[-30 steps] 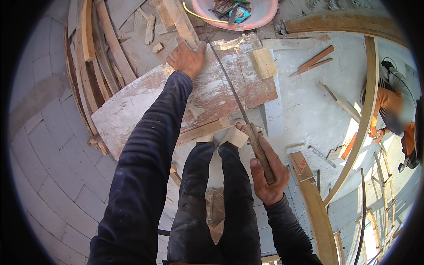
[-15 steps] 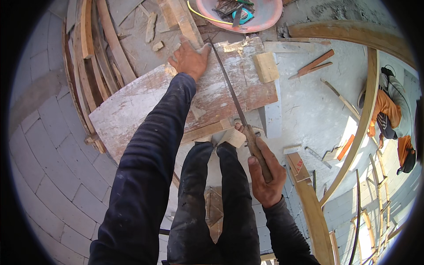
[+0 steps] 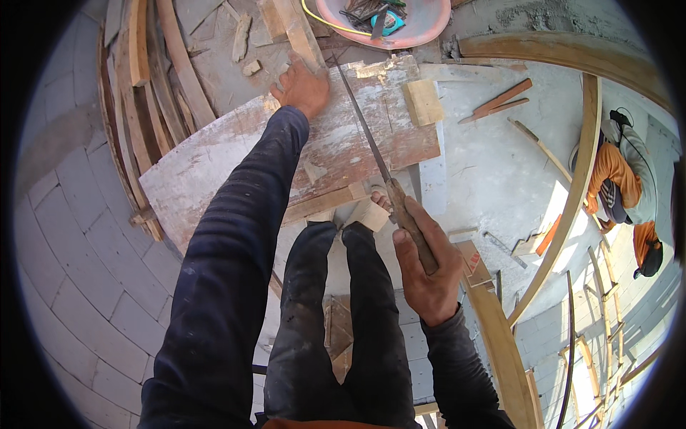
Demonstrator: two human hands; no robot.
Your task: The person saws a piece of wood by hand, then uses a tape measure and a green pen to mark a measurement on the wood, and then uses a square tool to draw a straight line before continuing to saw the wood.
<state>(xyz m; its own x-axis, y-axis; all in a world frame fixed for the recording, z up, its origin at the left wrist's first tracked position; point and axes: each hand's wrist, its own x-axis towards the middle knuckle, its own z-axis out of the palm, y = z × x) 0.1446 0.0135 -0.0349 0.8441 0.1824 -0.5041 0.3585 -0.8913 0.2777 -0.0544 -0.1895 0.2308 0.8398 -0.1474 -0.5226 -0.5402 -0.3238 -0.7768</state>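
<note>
A worn, whitewashed plywood board (image 3: 214,161) lies across the middle, resting on a wooden batten by my knees. My left hand (image 3: 301,87) presses flat on the board's far edge. My right hand (image 3: 421,268) grips the wooden handle of a hand saw (image 3: 371,143), whose thin blade runs diagonally up across the board to its far edge, just right of my left hand. A small pale wood block (image 3: 423,101) sits on the board's right end. My dark-trousered legs fill the lower centre.
A pink basin (image 3: 421,21) with tools and a tape measure stands at the top. Stacked planks (image 3: 143,93) lie at the left. A curved wooden frame (image 3: 572,207) arcs at the right, where another person in orange (image 3: 618,182) crouches. Loose offcuts (image 3: 496,100) litter the concrete.
The saw handle and my right hand have slid slightly forward along the cut. My left hand stays on the board edge. The person at the right has shifted position.
</note>
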